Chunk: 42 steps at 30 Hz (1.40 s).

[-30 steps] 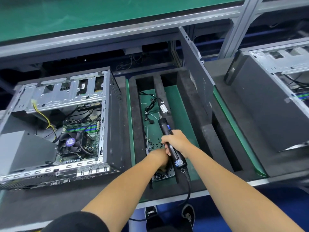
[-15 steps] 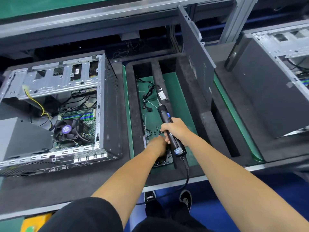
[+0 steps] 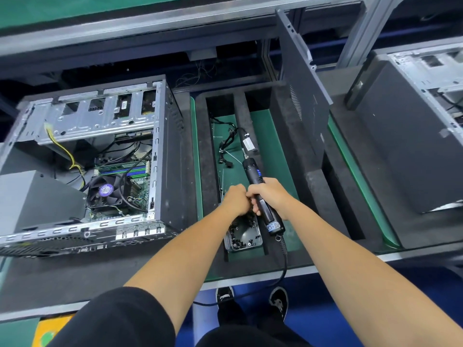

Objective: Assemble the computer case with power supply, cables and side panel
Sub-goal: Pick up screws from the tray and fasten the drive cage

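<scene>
Right hand (image 3: 269,196) is gripping an electric screwdriver (image 3: 260,194) around its black barrel, fingers curled round it, bit end pointing away from the person; its cord (image 3: 284,256) is trailing off the near end over the bench edge; left hand (image 3: 235,200) is sitting fisted just beside the right, knuckles up, over a small metal screw tray (image 3: 244,237) with black screws in it; fingertips are hidden, so cannot tell whether it is pinching a screw; both hands are hovering over the green mat (image 3: 270,146) inside a black foam fixture (image 3: 208,156); a loose black cable bundle (image 3: 226,146) is lying on the mat beyond the hands; open computer case (image 3: 160,156) is lying on its side at left of the fixture, motherboard, CPU fan (image 3: 106,190) and yellow wires (image 3: 62,149) showing, grey power supply (image 3: 35,199) sitting in its near-left corner; grey side panel (image 3: 300,86) is standing on edge, leaning in the fixture right of the mat; a second case (image 3: 406,136) is sitting at far right.
</scene>
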Available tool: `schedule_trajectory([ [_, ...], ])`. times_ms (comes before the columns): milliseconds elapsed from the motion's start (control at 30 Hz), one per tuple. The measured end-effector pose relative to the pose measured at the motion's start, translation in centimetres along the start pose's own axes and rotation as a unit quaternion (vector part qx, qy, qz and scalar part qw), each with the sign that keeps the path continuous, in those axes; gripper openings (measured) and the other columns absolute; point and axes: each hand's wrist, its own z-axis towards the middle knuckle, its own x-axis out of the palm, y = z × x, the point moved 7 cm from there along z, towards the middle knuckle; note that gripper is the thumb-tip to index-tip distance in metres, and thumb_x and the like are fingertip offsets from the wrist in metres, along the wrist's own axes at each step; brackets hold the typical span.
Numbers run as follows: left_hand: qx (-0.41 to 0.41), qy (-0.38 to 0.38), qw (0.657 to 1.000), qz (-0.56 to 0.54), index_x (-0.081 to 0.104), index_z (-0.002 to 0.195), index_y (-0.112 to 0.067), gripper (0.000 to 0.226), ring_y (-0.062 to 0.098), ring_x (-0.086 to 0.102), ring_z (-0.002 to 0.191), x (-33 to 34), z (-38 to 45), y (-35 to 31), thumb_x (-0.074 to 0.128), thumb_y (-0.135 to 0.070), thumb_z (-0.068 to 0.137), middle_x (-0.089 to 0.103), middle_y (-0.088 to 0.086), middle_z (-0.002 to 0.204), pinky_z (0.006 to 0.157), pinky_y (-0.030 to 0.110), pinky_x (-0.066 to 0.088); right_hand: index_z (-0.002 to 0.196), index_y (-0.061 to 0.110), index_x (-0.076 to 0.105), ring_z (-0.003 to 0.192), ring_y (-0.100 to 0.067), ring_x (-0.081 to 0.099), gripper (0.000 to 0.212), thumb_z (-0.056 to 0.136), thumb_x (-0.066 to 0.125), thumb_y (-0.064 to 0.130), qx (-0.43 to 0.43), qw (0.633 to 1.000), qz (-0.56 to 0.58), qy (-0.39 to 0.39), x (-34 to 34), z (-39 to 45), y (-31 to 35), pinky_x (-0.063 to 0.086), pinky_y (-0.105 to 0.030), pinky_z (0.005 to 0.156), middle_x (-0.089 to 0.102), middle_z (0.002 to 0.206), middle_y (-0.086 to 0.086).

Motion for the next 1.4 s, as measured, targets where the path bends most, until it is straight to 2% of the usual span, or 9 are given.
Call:
schedule_trajectory([
  [67, -0.025, -0.021, 0.999, -0.036, 0.058, 0.092, -0.001, 0.009, 0.033, 0.061, 0.091, -1.3, 0.4, 0.3, 0.052, 0.0, 0.087, 0.062, 0.021, 0.106, 0.068, 0.032, 0.045, 0.081, 0.006, 0.052, 0.042, -0.023, 0.053, 0.012, 0.078, 0.062, 0.0, 0.004, 1.0, 0.005, 0.003, 0.0, 0.0, 0.0, 0.046, -0.027, 0.043, 0.055, 0.053, -0.008],
  [233, -0.062, -0.044, 0.99, -0.118, 0.066, 0.09, 0.003, 0.009, 0.025, 0.055, 0.081, -2.9, 1.4, 1.7, 0.059, 0.0, 0.086, 0.062, 0.018, 0.09, 0.072, 0.033, 0.049, 0.083, 0.007, 0.051, 0.042, -0.023, 0.053, 0.013, 0.079, 0.062, 0.001, 0.005, 1.0, 0.002, 0.009, -0.1, -0.1, 0.1, 0.046, -0.027, 0.044, 0.054, 0.053, -0.007],
  [433, -0.012, 0.01, 0.999, 0.042, 0.052, 0.078, -0.004, 0.009, 0.023, 0.052, 0.066, -2.6, 1.1, 0.6, 0.053, 0.001, 0.085, 0.055, 0.012, 0.082, 0.063, 0.032, 0.047, 0.083, 0.007, 0.051, 0.043, -0.023, 0.052, 0.013, 0.08, 0.062, 0.001, 0.007, 1.0, 0.012, 0.014, -0.2, -0.1, 0.0, 0.046, -0.028, 0.044, 0.054, 0.055, -0.007],
  [600, 0.043, 0.105, 0.97, 0.216, 0.051, 0.129, -0.008, 0.04, 0.031, 0.06, 0.108, 0.8, 0.3, 0.3, 0.049, 0.0, 0.089, 0.055, 0.012, 0.123, 0.08, 0.034, 0.048, 0.08, 0.005, 0.052, 0.043, -0.024, 0.051, 0.012, 0.078, 0.063, 0.001, -0.003, 1.0, 0.016, 0.018, -0.2, 0.1, 0.0, 0.044, -0.027, 0.044, 0.054, 0.056, -0.009],
  [767, 0.094, 0.113, 0.934, 0.326, 0.045, 0.135, -0.005, 0.043, 0.027, 0.056, 0.117, 2.4, -0.5, -0.5, 0.053, -0.004, 0.092, 0.053, 0.008, 0.131, 0.089, 0.035, 0.048, 0.077, 0.005, 0.053, 0.043, -0.024, 0.051, 0.01, 0.076, 0.063, 0.001, -0.008, 1.0, 0.018, 0.021, -0.1, 0.2, 0.0, 0.044, -0.028, 0.044, 0.054, 0.055, -0.01],
  [967, 0.101, 0.171, 0.92, 0.339, 0.049, 0.131, -0.003, 0.038, 0.027, 0.053, 0.118, 4.3, -1.4, -1.2, 0.051, -0.004, 0.093, 0.051, 0.01, 0.13, 0.093, 0.038, 0.046, 0.078, 0.004, 0.053, 0.043, -0.023, 0.049, 0.01, 0.077, 0.063, 0.002, -0.002, 0.999, 0.025, 0.022, -0.2, 0.2, 0.0, 0.043, -0.027, 0.044, 0.054, 0.055, -0.011],
  [1133, 0.149, 0.258, 0.873, 0.386, 0.048, 0.139, -0.01, 0.058, 0.028, 0.052, 0.115, 6.6, -2.3, -1.5, 0.062, -0.039, 0.091, 0.053, 0.011, 0.129, 0.099, 0.035, 0.043, 0.079, 0.004, 0.052, 0.043, -0.024, 0.048, 0.011, 0.078, 0.062, 0.001, 0.001, 0.999, 0.032, 0.022, -0.2, 0.1, 0.0, 0.042, -0.028, 0.045, 0.053, 0.056, -0.012],
  [1233, 0.142, 0.249, 0.896, 0.34, 0.036, 0.147, -0.008, 0.076, 0.031, 0.05, 0.122, 7.0, -2.6, -1.4, 0.07, -0.036, 0.086, 0.048, 0.013, 0.139, 0.103, 0.039, 0.042, 0.08, 0.004, 0.052, 0.044, -0.024, 0.048, 0.012, 0.077, 0.063, 0.0, 0.003, 0.999, 0.04, 0.023, -0.2, 0.1, -0.1, 0.043, -0.029, 0.044, 0.052, 0.057, -0.012],
  [1400, 0.131, 0.2, 0.927, 0.288, 0.04, 0.139, 0.001, 0.055, 0.032, 0.057, 0.111, 6.6, -3.0, -1.2, 0.062, -0.01, 0.09, 0.053, 0.017, 0.129, 0.088, 0.037, 0.048, 0.081, 0.004, 0.053, 0.044, -0.024, 0.049, 0.012, 0.077, 0.063, 0.001, 0.006, 0.999, 0.033, 0.021, -0.2, 0.2, -0.1, 0.044, -0.029, 0.045, 0.054, 0.058, -0.012],
])
